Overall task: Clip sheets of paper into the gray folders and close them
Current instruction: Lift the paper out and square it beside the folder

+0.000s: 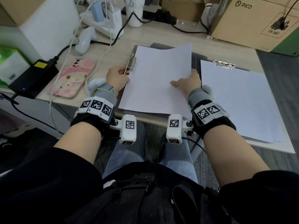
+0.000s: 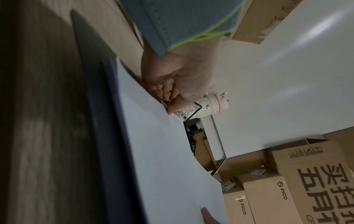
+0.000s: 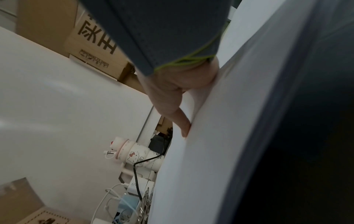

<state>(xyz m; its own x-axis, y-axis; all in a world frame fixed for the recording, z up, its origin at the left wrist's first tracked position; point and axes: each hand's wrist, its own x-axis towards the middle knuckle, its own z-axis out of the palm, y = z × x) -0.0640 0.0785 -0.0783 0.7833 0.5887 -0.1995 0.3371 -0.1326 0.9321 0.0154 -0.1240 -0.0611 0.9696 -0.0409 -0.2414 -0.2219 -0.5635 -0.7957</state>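
An open gray folder (image 1: 195, 58) lies at the desk's centre, with a metal clip (image 1: 131, 63) along its left edge. My left hand (image 1: 123, 73) pinches the near end of that clip (image 2: 166, 101). My right hand (image 1: 184, 82) holds a stack of white sheets (image 1: 158, 78) by its right edge, thumb on top and fingers hidden underneath. The sheets lie over the folder, their left edge at the clip and their far right corner curling up. In the right wrist view my thumb presses the paper (image 3: 210, 151). A second folder (image 1: 242, 68) on the right holds paper (image 1: 239, 101) under its own clip (image 1: 224, 63).
Left of the folder lie a phone in a pink case (image 1: 72, 78), a black power adapter (image 1: 32, 76), a white controller (image 1: 85, 39) and a power strip (image 1: 103, 25) with cables. A mug (image 1: 134, 12) and a PICO cardboard box (image 1: 252, 21) stand at the back.
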